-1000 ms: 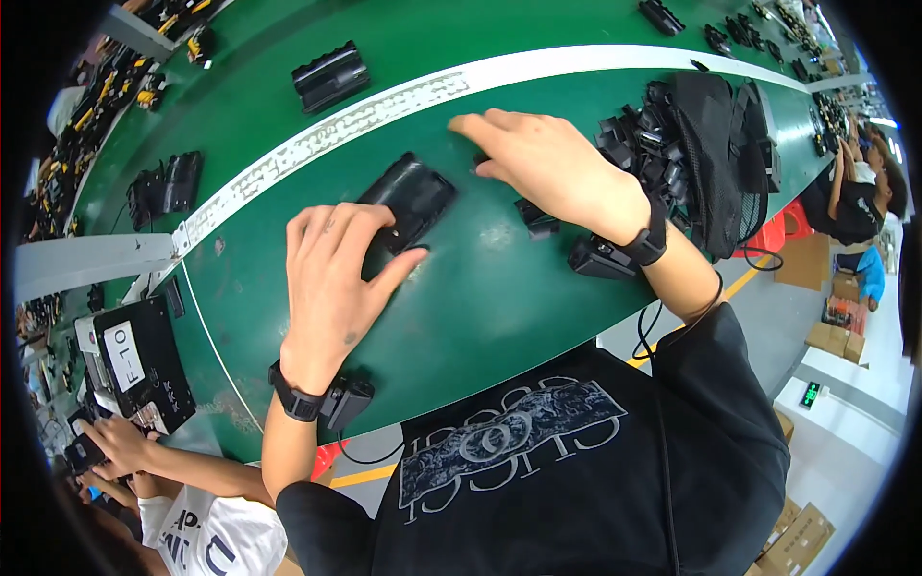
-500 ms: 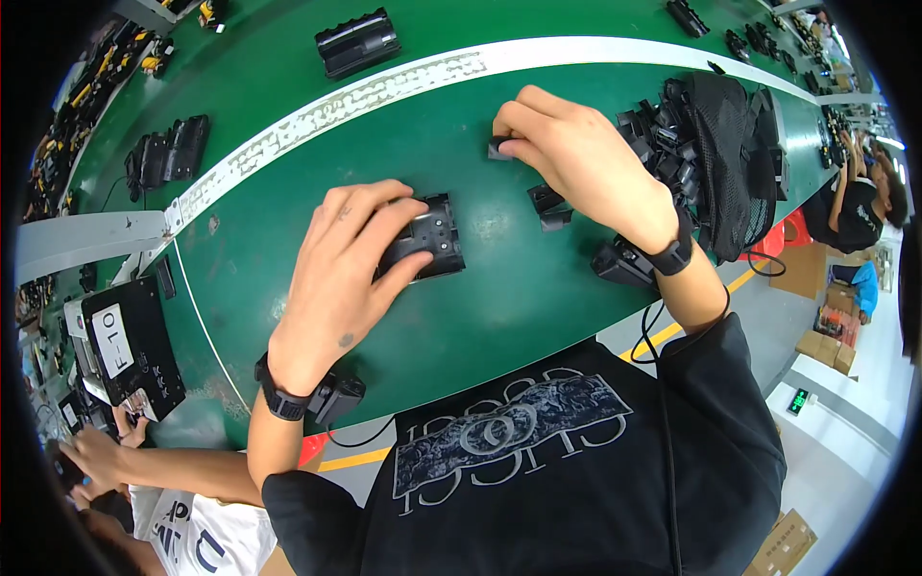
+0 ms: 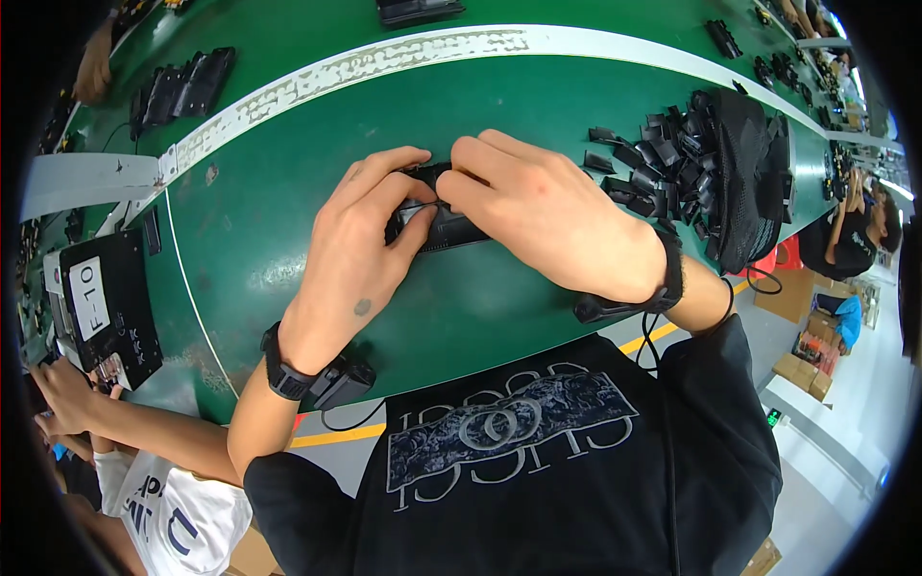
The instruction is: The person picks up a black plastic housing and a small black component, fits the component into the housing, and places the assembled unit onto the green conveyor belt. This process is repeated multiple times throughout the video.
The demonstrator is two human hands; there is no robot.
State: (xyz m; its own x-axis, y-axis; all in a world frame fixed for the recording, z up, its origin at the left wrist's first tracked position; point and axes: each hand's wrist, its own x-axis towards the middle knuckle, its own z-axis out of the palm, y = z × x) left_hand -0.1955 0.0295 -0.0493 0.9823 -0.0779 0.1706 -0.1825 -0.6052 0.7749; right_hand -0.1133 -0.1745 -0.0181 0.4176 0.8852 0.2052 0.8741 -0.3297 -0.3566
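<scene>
A black plastic housing [image 3: 456, 231] lies on the green table in front of me, largely covered by both hands. My left hand [image 3: 360, 226] grips its left side, thumb and forefinger drawn close together over the top. From the right, my right hand [image 3: 552, 211] reaches over the housing with its fingers curled down onto it. Those fingertips are hidden, so whatever they hold does not show. Right of this hand lies a pile of small black plastic pieces [image 3: 663, 158], some of them loose at its near-left edge.
A black mesh bag [image 3: 744, 182] stands against the pile. A white strip [image 3: 384, 72] crosses the table behind my hands, with more black housings [image 3: 192, 84] beyond it. A labelled black box [image 3: 110, 307] sits at the left, near a co-worker's arm [image 3: 154, 437].
My right hand has moved left and nearer, from beside the loose pieces onto the housing, carrying a small black piece earlier. My left fingers have closed in. The whole view has shifted slightly.
</scene>
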